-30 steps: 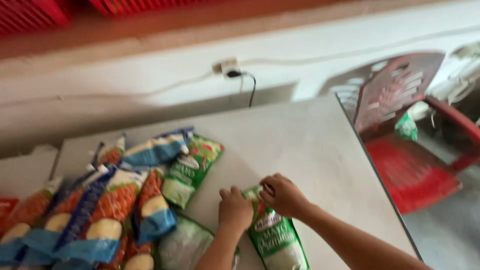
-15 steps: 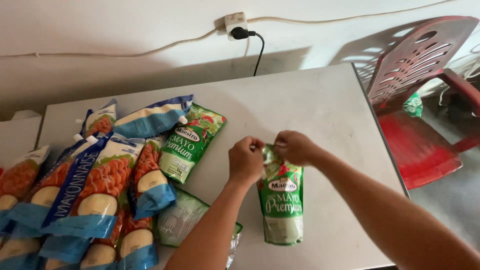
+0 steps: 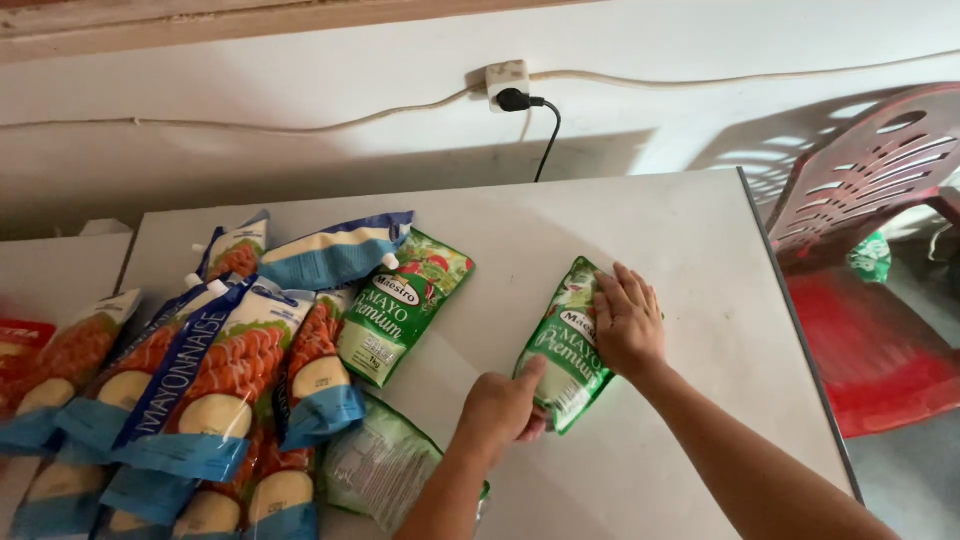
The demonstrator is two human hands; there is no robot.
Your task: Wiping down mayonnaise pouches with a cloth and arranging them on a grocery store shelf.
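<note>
A green sauce pouch (image 3: 562, 352) lies flat and slanted on the white table (image 3: 640, 230). My right hand (image 3: 628, 320) presses flat on its upper right edge, fingers spread. My left hand (image 3: 503, 408) grips its lower left corner, thumb on top. To the left, a second green pouch (image 3: 400, 305) lies against a heap of several blue-and-orange pouches (image 3: 215, 360). A third green pouch (image 3: 375, 465) lies face down beside my left forearm.
A red plastic chair (image 3: 870, 250) stands right of the table's edge, with a small green packet (image 3: 872, 256) behind it. A black plug (image 3: 513, 99) sits in the wall socket above the table's far edge, its cable hanging down.
The green pouch was held up between both hands; now it lies flat on the table, further right, with both hands pressing it down.
</note>
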